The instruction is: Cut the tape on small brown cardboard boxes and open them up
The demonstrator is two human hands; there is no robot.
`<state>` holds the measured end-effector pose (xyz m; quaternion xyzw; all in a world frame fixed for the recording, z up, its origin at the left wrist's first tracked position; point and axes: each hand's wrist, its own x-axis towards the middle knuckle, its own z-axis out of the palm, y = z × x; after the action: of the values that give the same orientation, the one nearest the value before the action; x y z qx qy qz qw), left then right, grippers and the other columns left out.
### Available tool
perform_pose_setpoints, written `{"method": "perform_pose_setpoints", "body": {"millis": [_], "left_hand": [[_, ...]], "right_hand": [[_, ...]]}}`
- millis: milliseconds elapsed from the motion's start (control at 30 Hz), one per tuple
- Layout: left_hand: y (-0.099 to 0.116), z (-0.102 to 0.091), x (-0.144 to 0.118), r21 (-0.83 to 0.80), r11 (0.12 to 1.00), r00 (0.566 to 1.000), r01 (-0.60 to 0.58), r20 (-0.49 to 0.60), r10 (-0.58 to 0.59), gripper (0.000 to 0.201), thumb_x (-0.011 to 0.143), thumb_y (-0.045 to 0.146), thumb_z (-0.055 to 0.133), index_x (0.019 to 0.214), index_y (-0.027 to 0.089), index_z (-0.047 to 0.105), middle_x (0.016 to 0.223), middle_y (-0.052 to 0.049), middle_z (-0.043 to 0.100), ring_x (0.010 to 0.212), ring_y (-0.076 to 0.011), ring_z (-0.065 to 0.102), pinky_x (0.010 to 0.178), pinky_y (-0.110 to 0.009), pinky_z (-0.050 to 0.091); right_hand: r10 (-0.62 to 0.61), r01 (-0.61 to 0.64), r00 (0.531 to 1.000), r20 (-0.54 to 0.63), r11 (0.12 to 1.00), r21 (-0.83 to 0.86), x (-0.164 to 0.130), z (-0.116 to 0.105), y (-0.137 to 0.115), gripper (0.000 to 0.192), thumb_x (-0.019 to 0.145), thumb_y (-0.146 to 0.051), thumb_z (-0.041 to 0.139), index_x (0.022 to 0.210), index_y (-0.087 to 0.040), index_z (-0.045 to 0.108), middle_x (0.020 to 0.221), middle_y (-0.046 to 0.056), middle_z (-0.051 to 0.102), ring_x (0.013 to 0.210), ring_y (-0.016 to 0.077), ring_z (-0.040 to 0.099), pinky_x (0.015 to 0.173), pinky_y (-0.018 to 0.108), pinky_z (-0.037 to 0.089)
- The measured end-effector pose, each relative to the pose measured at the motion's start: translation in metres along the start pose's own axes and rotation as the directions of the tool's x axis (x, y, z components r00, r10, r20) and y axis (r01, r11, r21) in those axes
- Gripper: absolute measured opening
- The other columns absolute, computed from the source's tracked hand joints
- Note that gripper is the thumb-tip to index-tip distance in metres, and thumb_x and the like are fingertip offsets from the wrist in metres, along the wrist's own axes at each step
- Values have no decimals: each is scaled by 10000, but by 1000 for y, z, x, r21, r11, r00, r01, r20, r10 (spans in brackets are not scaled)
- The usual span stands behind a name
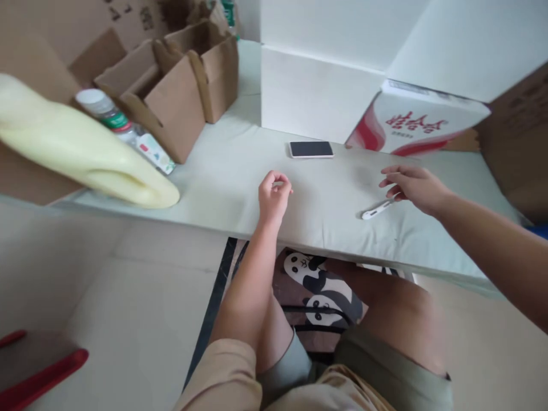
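Left hand (274,197): curled loosely, fingertips pinched together, maybe on something tiny; cannot tell what.
Right hand (413,187): fingers spread, touching the white pen (377,209), which lies on the table (325,228) near its near edge.
Risk: a careless nudge could roll the pen off that edge.

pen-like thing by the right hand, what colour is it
White. The slim pen-like object lies on the pale table at the right hand; the head view shows it best.

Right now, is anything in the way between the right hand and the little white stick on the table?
Nothing visible. The right hand hovers right over the white stick, its fingertips at the stick's far end. The phone lies off to the side.
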<state>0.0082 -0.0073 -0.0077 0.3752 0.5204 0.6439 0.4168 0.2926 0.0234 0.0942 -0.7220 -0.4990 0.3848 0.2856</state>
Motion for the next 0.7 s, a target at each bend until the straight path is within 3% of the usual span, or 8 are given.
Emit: {"method": "perform_pose_setpoints", "body": {"millis": [167, 267, 367, 433, 467, 500, 600, 700], "left_hand": [[10, -22, 5, -11, 1000, 996, -20, -89, 19, 133, 706, 84, 575, 697, 203, 517, 668, 50, 513, 523, -67, 470, 518, -227, 347], [18, -30, 8, -56, 998, 993, 2, -116, -8, 147, 727, 73, 572, 699, 201, 505, 671, 54, 498, 542, -64, 472, 543, -224, 368], [24, -37, 14, -78, 994, 985, 82, -145, -93, 164, 751, 66, 575, 722, 211, 505, 605, 66, 461, 510, -68, 431, 515, -222, 342], [25, -42, 20, -61, 992, 981, 106, -158, -115, 170, 771, 71, 576, 724, 217, 503, 574, 68, 444, 503, -73, 406, 507, -223, 336], [25, -43, 22, -56, 993, 980, 107, -164, -115, 172, 776, 75, 580, 719, 216, 501, 579, 64, 453, 509, -73, 404, 512, -222, 345], [24, -45, 25, -59, 993, 979, 104, -171, -113, 174, 780, 78, 584, 714, 215, 500, 596, 59, 467, 524, -73, 412, 524, -221, 361], [21, -48, 30, -106, 989, 975, 100, -190, -119, 166, 783, 82, 592, 721, 212, 509, 654, 44, 511, 580, -74, 454, 570, -213, 410], [21, -52, 31, -114, 988, 973, 102, -196, -123, 162, 786, 80, 582, 721, 211, 511, 689, 43, 533, 585, -70, 459, 570, -207, 406]], "right_hand": [[-209, 239, 944, 256, 967, -92, 18, 108, -66, 154, 846, -118, 651, 976, -199, 657, 753, 26, 698, 495, 109, 590, 412, 210, 418], [-418, 491, 795, 439, 869, -62, 20, 178, -110, 219, 805, -105, 689, 1003, -192, 651, 720, 3, 672, 499, 92, 586, 403, 175, 402], [-567, 620, 637, 522, 780, 90, 6, 244, -160, 277, 789, -57, 677, 1032, -185, 640, 660, -67, 605, 502, 35, 571, 495, 121, 455], [-568, 619, 608, 555, 776, 117, -11, 281, -194, 357, 801, -42, 644, 1125, -189, 622, 632, -103, 584, 519, 20, 600, 599, 158, 534], [-545, 610, 610, 575, 786, 98, -20, 296, -210, 445, 810, -52, 633, 1224, -212, 594, 629, -116, 591, 528, 22, 622, 639, 214, 568], [-558, 641, 572, 601, 761, 96, -28, 310, -225, 537, 828, -66, 590, 1331, -246, 542, 647, -123, 605, 554, 22, 650, 668, 263, 578], [-687, 864, 461, 561, 492, -107, -39, 336, -256, 532, 838, -117, 498, 1362, -214, 498, 706, -112, 562, 833, 88, 742, 752, 345, 536], [-750, 867, 478, 457, 319, -382, -31, 343, -265, 356, 798, -133, 638, 1147, -108, 567, 745, -76, 527, 1138, 281, 695, 843, 449, 506]]}}
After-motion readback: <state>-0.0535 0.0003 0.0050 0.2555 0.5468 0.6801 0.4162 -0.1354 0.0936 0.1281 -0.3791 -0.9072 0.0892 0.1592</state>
